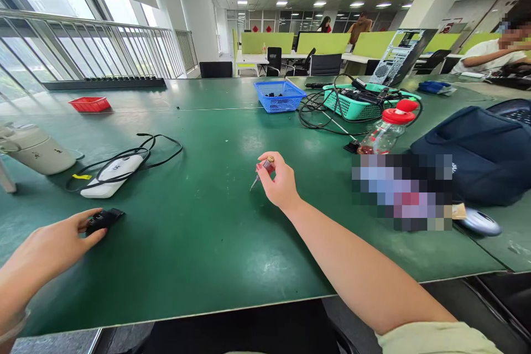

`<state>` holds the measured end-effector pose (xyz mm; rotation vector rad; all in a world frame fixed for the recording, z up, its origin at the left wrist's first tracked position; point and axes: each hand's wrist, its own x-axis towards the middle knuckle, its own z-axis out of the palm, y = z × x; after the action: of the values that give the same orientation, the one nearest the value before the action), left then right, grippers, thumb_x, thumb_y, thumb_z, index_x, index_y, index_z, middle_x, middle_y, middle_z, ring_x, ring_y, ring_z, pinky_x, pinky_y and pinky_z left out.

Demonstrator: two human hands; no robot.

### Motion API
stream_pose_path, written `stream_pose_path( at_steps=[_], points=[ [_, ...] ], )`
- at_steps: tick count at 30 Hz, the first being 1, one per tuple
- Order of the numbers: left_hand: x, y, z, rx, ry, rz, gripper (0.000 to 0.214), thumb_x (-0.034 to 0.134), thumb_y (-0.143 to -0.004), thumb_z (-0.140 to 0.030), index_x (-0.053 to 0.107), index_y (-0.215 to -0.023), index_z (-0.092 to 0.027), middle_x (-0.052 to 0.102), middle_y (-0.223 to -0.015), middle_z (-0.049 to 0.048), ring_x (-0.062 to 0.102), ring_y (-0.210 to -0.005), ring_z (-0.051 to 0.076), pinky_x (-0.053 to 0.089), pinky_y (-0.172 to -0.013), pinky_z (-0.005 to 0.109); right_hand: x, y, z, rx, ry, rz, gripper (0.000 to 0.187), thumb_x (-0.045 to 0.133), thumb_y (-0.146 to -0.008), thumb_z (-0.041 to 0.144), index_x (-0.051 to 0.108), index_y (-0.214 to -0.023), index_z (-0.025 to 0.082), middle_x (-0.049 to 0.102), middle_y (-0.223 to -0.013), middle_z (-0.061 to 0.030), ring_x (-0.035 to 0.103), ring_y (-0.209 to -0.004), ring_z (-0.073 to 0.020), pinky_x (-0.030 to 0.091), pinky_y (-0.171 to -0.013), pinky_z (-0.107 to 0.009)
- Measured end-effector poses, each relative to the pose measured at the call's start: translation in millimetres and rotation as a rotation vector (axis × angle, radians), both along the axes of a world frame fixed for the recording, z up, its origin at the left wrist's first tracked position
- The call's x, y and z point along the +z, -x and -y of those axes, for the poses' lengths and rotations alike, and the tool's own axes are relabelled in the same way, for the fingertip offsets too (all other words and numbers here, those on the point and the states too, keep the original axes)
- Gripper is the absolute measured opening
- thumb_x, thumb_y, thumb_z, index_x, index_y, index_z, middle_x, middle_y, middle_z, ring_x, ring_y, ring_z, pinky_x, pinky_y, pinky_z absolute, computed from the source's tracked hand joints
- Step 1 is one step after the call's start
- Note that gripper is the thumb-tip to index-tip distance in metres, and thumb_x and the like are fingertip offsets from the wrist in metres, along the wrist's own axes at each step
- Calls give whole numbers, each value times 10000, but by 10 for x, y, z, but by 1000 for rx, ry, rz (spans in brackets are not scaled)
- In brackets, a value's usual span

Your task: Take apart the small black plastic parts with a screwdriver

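Observation:
At the left side of the green table, my left hand [58,240] grips a small black plastic part [103,221] between thumb and fingers, close to the tabletop. What kind of part it is, I cannot make out. Near the middle, my right hand [282,181] is closed around a short screwdriver [269,162] with a reddish-brown handle. Its thin metal shaft slants down and left toward the table, and my fingers cover much of the handle. The two hands are well apart.
Beyond my left hand lie a white power bank [114,177] with a black cable and a cream bottle [39,149]. Farther back are a red tray [89,104], a blue basket [280,103] and a green basket [348,106] of cables. A jar [384,131] and navy bag [468,149] stand right.

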<state>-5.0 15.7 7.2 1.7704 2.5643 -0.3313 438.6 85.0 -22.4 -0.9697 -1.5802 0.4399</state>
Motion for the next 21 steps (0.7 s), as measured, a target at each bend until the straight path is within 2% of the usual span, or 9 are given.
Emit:
stream_pose_path(
  at_steps=[3,5,8,12,16,21],
  points=[
    [25,-69,-28,-4,-42,16,762,388,-848,-664,625,-1382,-174,798,-948,109,720,-872,350,467,-656,310,3,0,5,-4,16,27,116,513,-933,339,542,-1001,250,658,-735,7,618,-642,-160,494,-640,-288],
    [99,-213,-55,-30,-64,40,686,387,-865,-620,695,-1289,-177,795,-983,120,718,-892,345,475,-672,315,10,3,14,-1,15,46,116,509,-937,336,546,-1003,248,659,-734,7,619,-645,-159,497,-648,-286],
    [250,-570,-107,-88,-80,82,581,402,-896,-545,733,-1208,-184,790,-1039,106,714,-940,319,491,-750,323,23,14,28,8,5,63,105,509,-936,326,548,-995,248,649,-724,12,607,-632,-152,501,-662,-286],
    [351,-1182,-243,-345,-173,203,529,460,-912,-561,735,-1194,-208,773,-1126,88,696,-1021,311,500,-883,366,36,21,33,39,12,77,107,516,-928,334,541,-992,253,631,-717,19,584,-616,-144,492,-650,-286],
    [263,-1809,-496,-615,-261,325,413,564,-878,-506,756,-1124,-235,765,-1158,86,685,-1055,310,516,-928,392,35,-2,15,77,44,103,114,528,-924,361,539,-970,257,586,-679,37,538,-582,-138,465,-607,-278],
    [58,-2400,-754,-782,-221,373,308,588,-907,-387,754,-1102,-216,765,-1109,103,681,-1048,302,526,-947,406,29,-50,-20,64,51,55,182,552,-919,385,485,-818,250,523,-619,51,482,-527,-120,431,-557,-263]
  ],
)
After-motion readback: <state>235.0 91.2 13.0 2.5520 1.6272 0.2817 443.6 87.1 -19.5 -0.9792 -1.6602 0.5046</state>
